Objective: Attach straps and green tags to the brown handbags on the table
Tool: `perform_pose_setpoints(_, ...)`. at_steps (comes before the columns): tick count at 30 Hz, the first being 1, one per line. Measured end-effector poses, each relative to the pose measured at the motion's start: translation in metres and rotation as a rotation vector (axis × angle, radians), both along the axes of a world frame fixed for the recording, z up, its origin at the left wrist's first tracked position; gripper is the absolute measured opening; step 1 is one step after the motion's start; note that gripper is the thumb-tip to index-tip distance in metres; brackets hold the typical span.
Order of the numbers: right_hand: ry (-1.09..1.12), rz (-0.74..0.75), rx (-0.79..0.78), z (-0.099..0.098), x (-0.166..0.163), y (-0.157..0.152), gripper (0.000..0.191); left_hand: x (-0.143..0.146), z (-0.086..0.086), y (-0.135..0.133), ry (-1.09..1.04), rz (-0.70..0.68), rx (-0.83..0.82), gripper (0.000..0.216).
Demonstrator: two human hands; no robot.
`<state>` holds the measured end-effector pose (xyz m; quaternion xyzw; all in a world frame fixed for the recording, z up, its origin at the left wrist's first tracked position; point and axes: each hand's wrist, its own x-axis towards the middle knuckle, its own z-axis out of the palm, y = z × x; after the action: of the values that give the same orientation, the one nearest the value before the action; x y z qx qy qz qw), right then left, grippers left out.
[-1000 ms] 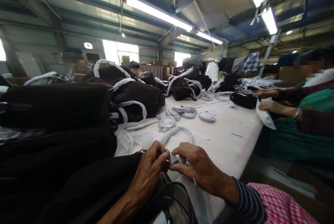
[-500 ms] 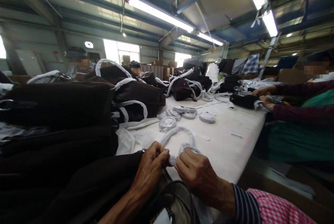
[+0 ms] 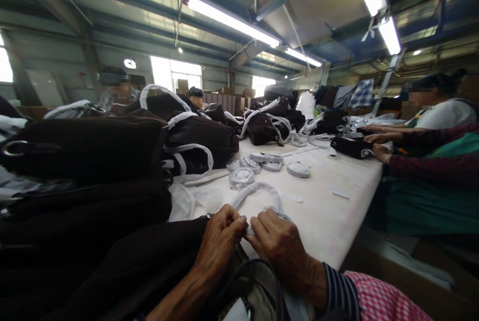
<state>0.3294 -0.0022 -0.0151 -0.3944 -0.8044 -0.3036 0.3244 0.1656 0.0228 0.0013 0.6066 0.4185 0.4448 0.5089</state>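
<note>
My left hand (image 3: 220, 239) and my right hand (image 3: 279, 242) meet at the near edge of a white table (image 3: 329, 211). Both are closed on the end of a white wrapped strap (image 3: 256, 191) that loops away over the table. The fingertips of the two hands touch around the strap's end, which they hide. A dark brown bag (image 3: 142, 256) lies under my left forearm. A dark cord loop (image 3: 258, 281) curves below my wrists.
Dark brown bags with white-wrapped handles (image 3: 194, 144) pile up along the left. Several coiled white straps (image 3: 258, 164) lie mid-table. A person's hands (image 3: 377, 144) rest on a black bag (image 3: 350, 145) at the right. Other people sit far left (image 3: 114, 94).
My hands have drawn closer together on the strap's end, and my right hand shifted slightly left. The person at the right has pulled their hands back a little.
</note>
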Motion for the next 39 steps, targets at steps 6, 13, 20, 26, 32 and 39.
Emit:
perform_pose_setpoints(6, 0.018, 0.038, -0.037, -0.002, 0.005, -0.006, 0.031, 0.0, -0.004, 0.0, -0.03, -0.017, -0.022, 0.028)
perform_pose_setpoints(13, 0.136, 0.028, -0.229, 0.003, 0.012, -0.017, 0.024, -0.001, -0.001, -0.003, -0.058, -0.044, -0.051, 0.025)
perform_pose_setpoints(20, 0.181, 0.038, -0.271, 0.007, 0.006, -0.015, 0.012, 0.0, 0.0, -0.004, -0.147, -0.138, -0.041, 0.031)
perform_pose_setpoints(26, 0.188, 0.022, -0.24, 0.002, 0.003, -0.013, 0.02, 0.0, 0.001, -0.007, -0.037, -0.061, -0.01, 0.028)
perform_pose_setpoints(32, 0.084, -0.015, -0.185, -0.005, 0.008, -0.016, 0.028, 0.0, -0.005, -0.006, -0.073, -0.053, -0.078, 0.026)
perform_pose_setpoints(39, 0.286, 0.109, -0.685, 0.025, 0.032, -0.026, 0.02, 0.0, -0.01, -0.001, -0.12, -0.092, -0.067, 0.03)
